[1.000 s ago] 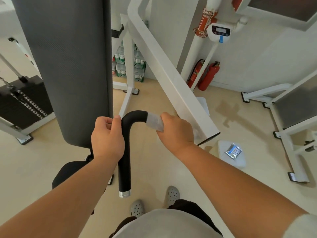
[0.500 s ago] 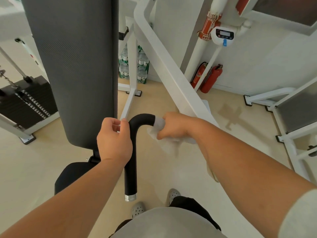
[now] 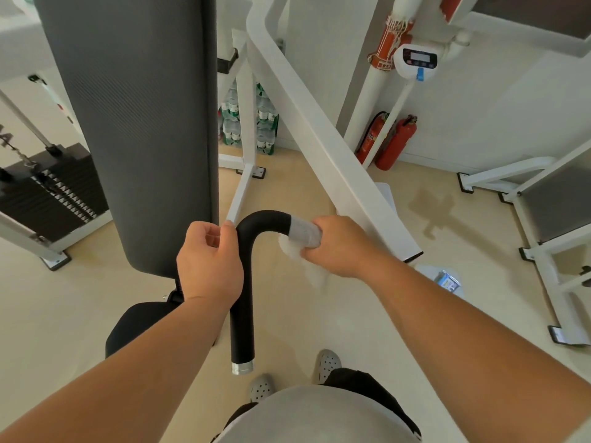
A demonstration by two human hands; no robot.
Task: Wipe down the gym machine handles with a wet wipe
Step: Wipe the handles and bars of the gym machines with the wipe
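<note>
A black curved foam handle [image 3: 246, 282] hangs down in the middle of the view, ending in a silver cap. Its upper end bends right into a grey metal section [image 3: 303, 231]. My left hand [image 3: 209, 263] grips the handle just below the bend, fingers curled round it. My right hand [image 3: 339, 247] is wrapped round the grey section with a white wet wipe [image 3: 307, 263] held under it; a loose end of the wipe hangs below my fingers.
A tall dark back pad [image 3: 137, 123] stands at the left, with a weight stack [image 3: 48, 187] beyond it. A white frame beam [image 3: 319, 129] slants down behind my right hand. Fire extinguishers [image 3: 393, 145] stand at the wall. A wipes packet [image 3: 447, 280] lies on the floor at right.
My right hand slid the wipe left toward the bend, then back to the right onto the grey section. My left hand kept its grip on the handle.
</note>
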